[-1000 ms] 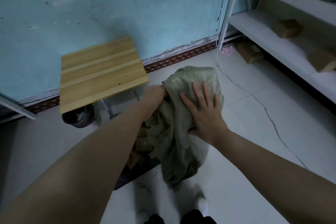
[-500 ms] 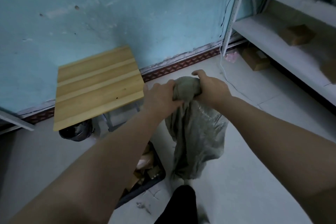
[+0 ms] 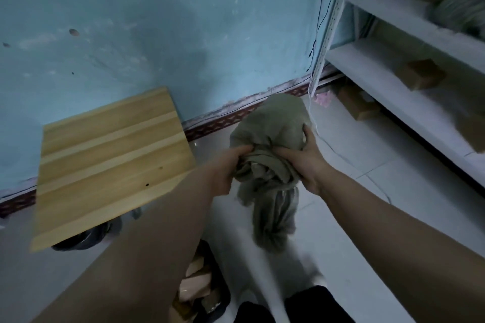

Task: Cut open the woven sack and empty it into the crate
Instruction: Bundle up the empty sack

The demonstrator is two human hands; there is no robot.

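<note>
Floor tiles (image 3: 388, 155) below, left hand (image 3: 225, 168) and right hand (image 3: 304, 162) fingers clutch sack (image 3: 273, 126), hanging vertically.

Both hands, left (image 3: 225, 169) and right (image 3: 305, 162), grip the bunched woven sack (image 3: 270, 139) above the floor (image 3: 367, 217), crate (image 3: 207, 294) below.

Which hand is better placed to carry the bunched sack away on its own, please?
Probably the right hand: its fingers curl round the bulging top of the sack and its thumb pins the folds. The left hand only pinches a side fold.
</note>
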